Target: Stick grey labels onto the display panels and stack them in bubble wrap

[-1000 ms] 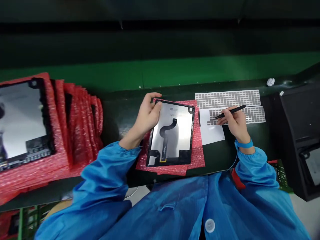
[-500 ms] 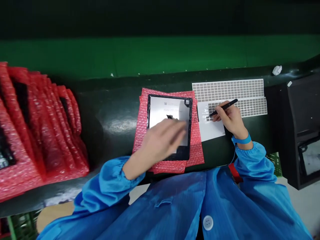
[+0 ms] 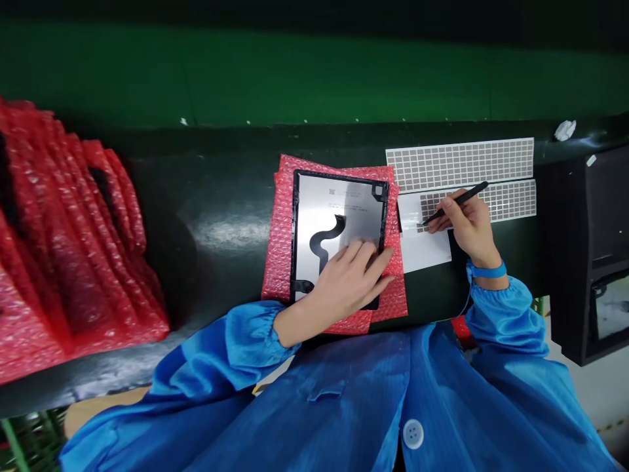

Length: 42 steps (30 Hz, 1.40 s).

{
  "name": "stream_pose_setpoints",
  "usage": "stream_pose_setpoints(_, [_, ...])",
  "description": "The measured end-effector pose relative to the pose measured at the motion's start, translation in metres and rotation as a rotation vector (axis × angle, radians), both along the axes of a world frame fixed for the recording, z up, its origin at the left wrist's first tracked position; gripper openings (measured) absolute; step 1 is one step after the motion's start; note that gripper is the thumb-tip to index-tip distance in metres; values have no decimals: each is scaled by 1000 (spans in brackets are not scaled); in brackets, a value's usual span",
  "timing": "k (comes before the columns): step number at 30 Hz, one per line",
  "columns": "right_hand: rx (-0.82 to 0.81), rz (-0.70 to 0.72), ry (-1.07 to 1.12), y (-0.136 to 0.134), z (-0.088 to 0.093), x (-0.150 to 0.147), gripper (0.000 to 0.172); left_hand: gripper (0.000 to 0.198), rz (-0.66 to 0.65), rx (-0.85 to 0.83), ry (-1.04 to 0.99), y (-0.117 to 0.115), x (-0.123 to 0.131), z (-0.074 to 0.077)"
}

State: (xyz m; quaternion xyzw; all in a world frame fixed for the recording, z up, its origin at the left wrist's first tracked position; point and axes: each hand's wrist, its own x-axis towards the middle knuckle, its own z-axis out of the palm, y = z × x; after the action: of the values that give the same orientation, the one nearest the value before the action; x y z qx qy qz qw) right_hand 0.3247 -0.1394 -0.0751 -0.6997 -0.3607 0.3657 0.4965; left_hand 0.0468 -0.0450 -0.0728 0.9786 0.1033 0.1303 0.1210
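Observation:
A tablet screen panel lies back side up in its black frame, with a curved black flex cable across its silvery back. Beneath it are red bubble-wrap sheets. My left hand rests palm down over the panel's lower right part, fingers spread and bent, hiding that corner. In my right hand are slim black tweezers, their tip at the small grey squares of a white label sheet. Whether the tip holds a label is too small to tell. A blue band circles my right wrist.
Two more grid label sheets lie behind my right hand. A stack of red bubble-wrap pouches fills the left side. At the right stands a black case; crumpled white paper sits near the back edge.
My left hand has moved right and slightly down across the panel, so more of the flex cable shows. My right hand stays at the label sheet with the tweezers. The camera view has shifted a little.

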Motion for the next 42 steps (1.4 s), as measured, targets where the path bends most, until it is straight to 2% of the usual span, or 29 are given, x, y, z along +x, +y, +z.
stream_pose_setpoints(3, [15,-80,57,3,7,-14,42,40,16,-10,23,5,-1,6])
stream_pose_setpoints(6, [5,-132,123,9,11,-41,45,35,23,-6,36,8,-1,9])
stream_pose_setpoints(9, [-30,-138,203,14,8,-68,50,27,39,20,-10,9,-1,9])
stream_pose_setpoints(12, [-48,-152,240,17,2,-84,52,25,73,32,-54,7,-1,8])
stream_pose_setpoints(29, [-65,-112,195,16,-1,-88,46,37,101,-60,26,4,-5,5])
stream_pose_setpoints(34, [-65,-110,203,15,-2,-87,46,40,102,-30,6,5,-4,7])
stream_pose_setpoints(38, [-65,-101,189,16,-1,-87,47,50,116,-7,15,5,-3,8])
stream_pose_setpoints(42, [-52,-104,188,17,-1,-89,46,54,103,-13,97,4,-3,7])
